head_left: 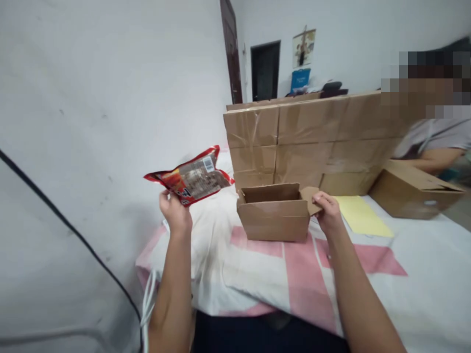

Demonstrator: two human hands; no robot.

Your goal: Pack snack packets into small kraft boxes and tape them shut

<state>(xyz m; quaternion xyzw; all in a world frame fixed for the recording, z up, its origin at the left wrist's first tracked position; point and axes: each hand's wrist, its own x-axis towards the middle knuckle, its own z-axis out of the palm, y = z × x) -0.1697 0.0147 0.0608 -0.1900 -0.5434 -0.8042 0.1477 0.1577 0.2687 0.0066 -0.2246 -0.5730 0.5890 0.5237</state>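
Note:
A red-edged plastic food packet [200, 177] with a clear window and a barcode label is gripped at its lower edge by my left hand [175, 212], raised left of the box. Brown contents show through the window, but I cannot tell what they are. In front of me an open cardboard box [274, 223] stands upright on the cloth. My right hand [327, 208] pinches the flap at the box's right end, which is folded outward. The bottom inside the box is hidden by its front wall.
A wall of stacked cardboard boxes [305, 125] rises behind. Yellow paper [364, 215] lies to the right on the pink and white cloth [305, 277]. Further right, a person [437, 137] is beside another carton [415, 191]. A black cable [73, 235] runs along the left wall.

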